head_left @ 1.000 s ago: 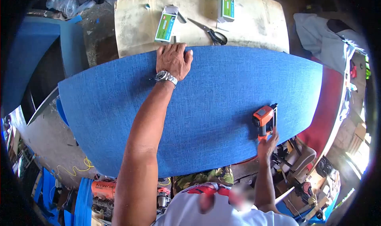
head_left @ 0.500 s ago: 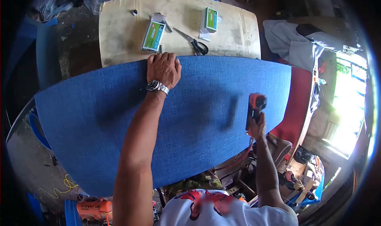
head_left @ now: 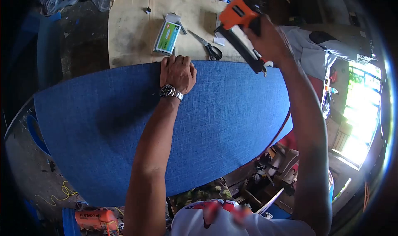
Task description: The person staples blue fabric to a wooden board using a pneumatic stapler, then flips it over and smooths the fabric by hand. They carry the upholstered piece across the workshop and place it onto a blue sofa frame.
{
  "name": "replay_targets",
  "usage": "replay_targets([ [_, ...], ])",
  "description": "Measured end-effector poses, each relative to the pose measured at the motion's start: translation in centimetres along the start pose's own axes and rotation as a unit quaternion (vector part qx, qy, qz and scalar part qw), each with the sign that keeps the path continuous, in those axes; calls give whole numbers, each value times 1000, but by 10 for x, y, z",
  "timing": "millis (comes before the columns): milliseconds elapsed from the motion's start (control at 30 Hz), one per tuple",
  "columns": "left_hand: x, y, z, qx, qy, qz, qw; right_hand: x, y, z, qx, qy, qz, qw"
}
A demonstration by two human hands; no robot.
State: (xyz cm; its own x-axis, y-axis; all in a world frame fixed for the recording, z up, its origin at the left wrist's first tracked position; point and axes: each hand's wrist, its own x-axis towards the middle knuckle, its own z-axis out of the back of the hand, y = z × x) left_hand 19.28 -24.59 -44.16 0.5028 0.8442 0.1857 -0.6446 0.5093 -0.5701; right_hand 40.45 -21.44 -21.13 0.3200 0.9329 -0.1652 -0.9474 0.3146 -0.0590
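A large blue fabric-covered panel (head_left: 224,120) lies across the view in front of my body. My left hand (head_left: 178,73), with a watch (head_left: 168,91) on its wrist, presses on the panel's far edge with its fingers curled over it. In my right hand (head_left: 269,39) is an orange and black staple gun (head_left: 238,14), held in the air above the far right edge. A red hose (head_left: 284,126) runs down over the panel's right side. Black scissors (head_left: 213,51) and a green and white box (head_left: 168,37) lie just beyond the edge.
A wooden board (head_left: 128,32) extends beyond the panel. Grey cloth (head_left: 309,55) hangs at the right near a bright window (head_left: 360,115). An orange tank (head_left: 97,220) and yellow cord (head_left: 66,190) are at lower left.
My right hand has lifted the staple gun from the right part of the panel forward to its far edge. My left hand stays on the edge.
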Motion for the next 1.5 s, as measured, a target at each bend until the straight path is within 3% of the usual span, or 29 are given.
replay_targets([
  [67,0,0,0,0,-6,0,1000,30,5,-22,-53,67,62,994],
  [133,0,-1,0,-1,-2,5,1000,50,28,-27,-100,194,87,972],
  [233,2,0,-1,17,2,2,1000,64,51,-37,-65,333,23,940],
  [433,1,2,-5,6,-21,-11,1000,82,48,-67,-79,393,7,916],
  [533,1,2,-5,22,-24,-13,999,90,48,-77,-88,405,-11,910],
  [633,3,-3,6,22,48,28,998,94,47,-80,-94,406,-11,909],
  [733,3,-4,6,35,-12,14,999,93,51,-78,-87,400,13,912],
  [1167,2,-4,2,25,-5,22,999,118,74,-85,-117,430,20,895],
  [1433,-3,3,-4,-118,-131,32,984,119,68,-97,-62,430,8,900],
  [1500,-3,6,-4,-152,-153,18,976,115,62,-96,-67,433,40,898],
])
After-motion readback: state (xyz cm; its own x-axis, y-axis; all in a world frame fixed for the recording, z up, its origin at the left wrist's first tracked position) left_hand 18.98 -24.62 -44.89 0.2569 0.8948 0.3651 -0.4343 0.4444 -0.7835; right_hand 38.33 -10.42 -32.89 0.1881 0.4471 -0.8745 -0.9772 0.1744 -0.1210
